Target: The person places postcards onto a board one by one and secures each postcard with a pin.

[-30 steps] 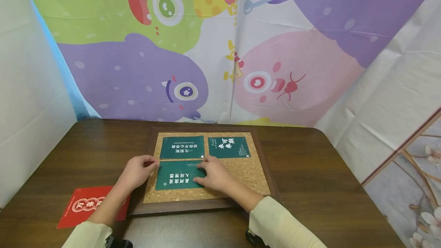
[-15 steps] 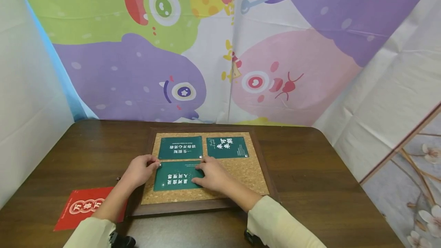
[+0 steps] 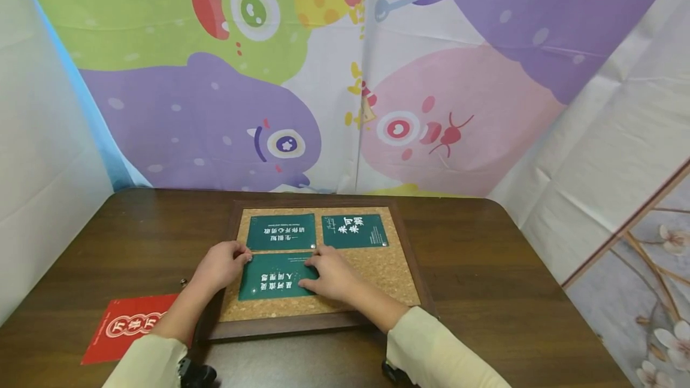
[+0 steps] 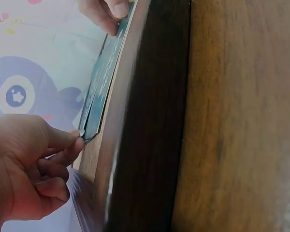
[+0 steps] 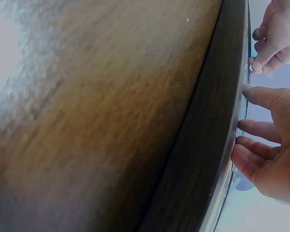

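Soft head-view light, right-wrist glare on blurred tabletop (image 5: 101, 96), hazy left-wrist backdrop (image 4: 43, 43)

Left forearm (image 3: 185, 313) shifted slightly inward; small shiny object (image 3: 184, 282) on table (image 3: 474, 268), earlier hidden beneath forearm, now exposed.

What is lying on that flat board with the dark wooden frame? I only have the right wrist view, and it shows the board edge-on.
Observer: Three green rectangular cards with white lettering lie on its tan cork face.
Operator: I can see the left hand pinching a small whitish piece; where is that?
Observer: By the head view, it is at the far left corner of the green card nearest the person.
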`<state>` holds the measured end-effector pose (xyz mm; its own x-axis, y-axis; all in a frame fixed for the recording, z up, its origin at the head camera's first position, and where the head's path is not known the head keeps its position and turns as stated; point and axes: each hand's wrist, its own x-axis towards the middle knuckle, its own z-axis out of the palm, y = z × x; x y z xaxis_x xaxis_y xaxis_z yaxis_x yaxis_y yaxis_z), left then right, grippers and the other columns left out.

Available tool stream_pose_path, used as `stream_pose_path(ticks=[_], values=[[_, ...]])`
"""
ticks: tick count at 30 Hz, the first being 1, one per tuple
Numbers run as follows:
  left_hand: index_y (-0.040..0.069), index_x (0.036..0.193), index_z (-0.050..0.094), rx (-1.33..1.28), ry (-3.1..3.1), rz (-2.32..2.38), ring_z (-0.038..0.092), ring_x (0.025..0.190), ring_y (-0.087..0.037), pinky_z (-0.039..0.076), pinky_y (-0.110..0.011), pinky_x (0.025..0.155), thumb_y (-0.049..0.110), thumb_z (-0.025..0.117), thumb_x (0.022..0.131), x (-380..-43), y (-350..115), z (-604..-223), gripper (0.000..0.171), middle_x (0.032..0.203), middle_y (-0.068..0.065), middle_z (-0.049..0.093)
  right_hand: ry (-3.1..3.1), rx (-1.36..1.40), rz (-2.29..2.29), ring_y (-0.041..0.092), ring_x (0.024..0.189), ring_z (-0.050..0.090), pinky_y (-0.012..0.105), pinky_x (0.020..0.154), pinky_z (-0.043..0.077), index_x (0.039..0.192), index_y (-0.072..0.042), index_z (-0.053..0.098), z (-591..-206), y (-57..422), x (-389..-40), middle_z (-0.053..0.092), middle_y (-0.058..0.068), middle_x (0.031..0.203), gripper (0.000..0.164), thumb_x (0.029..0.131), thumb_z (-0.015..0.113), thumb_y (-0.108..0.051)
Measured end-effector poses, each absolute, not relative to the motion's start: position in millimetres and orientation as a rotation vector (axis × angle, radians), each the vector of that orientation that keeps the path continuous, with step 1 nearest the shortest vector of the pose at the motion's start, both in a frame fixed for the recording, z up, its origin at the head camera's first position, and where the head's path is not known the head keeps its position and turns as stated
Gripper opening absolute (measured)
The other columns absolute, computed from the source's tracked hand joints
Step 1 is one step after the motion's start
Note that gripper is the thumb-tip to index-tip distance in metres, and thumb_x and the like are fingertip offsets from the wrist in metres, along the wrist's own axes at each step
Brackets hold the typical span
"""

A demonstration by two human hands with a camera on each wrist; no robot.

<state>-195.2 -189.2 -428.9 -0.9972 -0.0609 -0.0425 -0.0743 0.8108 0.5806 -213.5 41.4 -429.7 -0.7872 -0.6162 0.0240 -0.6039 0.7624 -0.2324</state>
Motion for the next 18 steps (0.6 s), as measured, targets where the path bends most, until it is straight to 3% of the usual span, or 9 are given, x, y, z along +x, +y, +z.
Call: stream_pose_path(ticks=[9, 18], values=[[0.006, 0.084, 0.062, -0.177, 2.961, 0.883, 0.047, 0.064, -0.017, 0.032, -0.026, 0.049, 0.019, 0.053, 0.087, -194.8, -187.5, -424.4, 0.015, 0.074, -0.005, 0.057, 2.894, -1.001, -0.347, 0.012, 0.092, 0.048, 0.025, 0.078, 0.044, 0.107, -0.012, 0.064, -429.1, 41.4, -212.5, 0.054, 0.002, 0.104, 0.044, 0.078, 0.061, -0.044], [0.005, 0.083, 0.062, -0.107, 2.923, 0.893, 0.048, 0.066, -0.017, 0.035, -0.026, 0.053, 0.019, 0.053, 0.087, -199.1, -190.4, -424.3, 0.018, 0.076, -0.006, 0.057, 2.899, -0.988, -0.344, 0.012, 0.092, 0.048, 0.025, 0.078, 0.044, 0.107, -0.012, 0.064, -428.5, 41.7, -212.5, 0.054, 0.002, 0.105, 0.044, 0.078, 0.061, -0.045]])
